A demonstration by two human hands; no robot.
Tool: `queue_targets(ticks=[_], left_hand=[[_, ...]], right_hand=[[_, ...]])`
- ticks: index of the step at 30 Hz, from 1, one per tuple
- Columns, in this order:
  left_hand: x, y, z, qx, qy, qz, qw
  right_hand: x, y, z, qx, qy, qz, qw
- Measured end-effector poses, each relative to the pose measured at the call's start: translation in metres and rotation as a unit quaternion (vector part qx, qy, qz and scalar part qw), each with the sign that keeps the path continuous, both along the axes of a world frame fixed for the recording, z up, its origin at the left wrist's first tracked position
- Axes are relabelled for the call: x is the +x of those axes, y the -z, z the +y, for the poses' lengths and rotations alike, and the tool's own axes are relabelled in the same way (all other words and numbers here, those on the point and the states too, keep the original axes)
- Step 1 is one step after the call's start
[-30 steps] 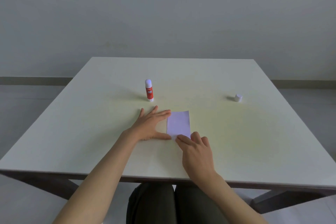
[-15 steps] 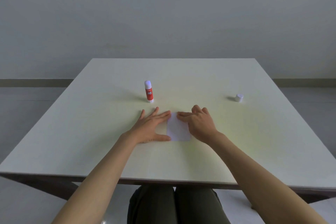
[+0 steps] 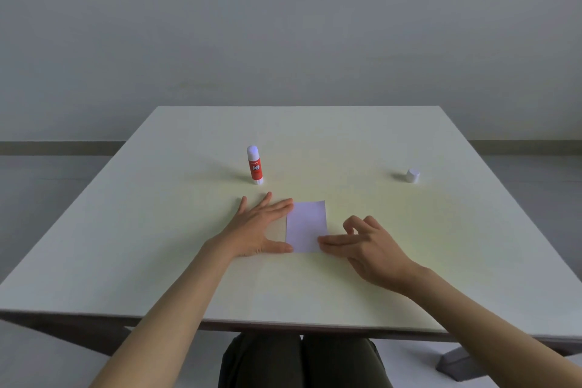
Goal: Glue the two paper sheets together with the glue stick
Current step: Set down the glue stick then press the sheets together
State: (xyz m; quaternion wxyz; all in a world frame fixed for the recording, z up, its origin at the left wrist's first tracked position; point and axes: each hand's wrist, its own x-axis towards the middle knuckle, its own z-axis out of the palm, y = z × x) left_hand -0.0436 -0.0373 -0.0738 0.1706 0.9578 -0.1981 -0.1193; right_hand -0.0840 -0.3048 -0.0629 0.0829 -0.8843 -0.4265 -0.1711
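Pale and square, the desk (image 3: 409,261) carries the paper (image 3: 305,225) near its middle, lying flat between both hands. At its near right corner the right hand (image 3: 368,249) presses a fingertip, other fingers curled and gripping nothing, while the left hand (image 3: 258,227) lies spread flat along its left edge. Farther back the glue stick (image 3: 254,164) stands upright, uncapped — its white cap (image 3: 412,175) well apart to the right.

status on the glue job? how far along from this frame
Done, apparently: only one paper rectangle shows, so the sheets seem stacked, and the glue stick stands aside, its cap off. In hand: left hand flat at the paper's left edge, right hand with a fingertip on its near right corner. Left: finish pressing; recap. Bond itself isn't visible.
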Motion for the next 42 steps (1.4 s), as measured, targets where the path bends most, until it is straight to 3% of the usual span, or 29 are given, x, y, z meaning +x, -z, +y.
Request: queue_targets(ticks=[10, 20, 29, 36, 42], left_hand=[[0.000, 0.002, -0.002, -0.007, -0.007, 0.003, 1.000], [0.003, 0.000, -0.001, 0.001, -0.008, 0.000, 1.000], [0.005, -0.003, -0.002, 0.033, 0.002, 0.004, 0.999], [0.005, -0.004, -0.002, 0.040, 0.006, 0.003, 0.999], [0.004, -0.006, -0.003, 0.036, 0.003, 0.004, 0.999]], right_hand=[[0.037, 0.006, 0.015, 0.004, 0.059, 0.058, 0.997], [0.033, 0.002, 0.010, 0.033, 0.055, -0.029, 0.998], [0.035, 0.005, 0.016, 0.031, 0.060, -0.014, 0.998], [0.065, 0.011, 0.015, 0.008, 0.127, 0.092, 0.988], [0.056, 0.010, 0.017, 0.002, 0.126, 0.088, 0.988]])
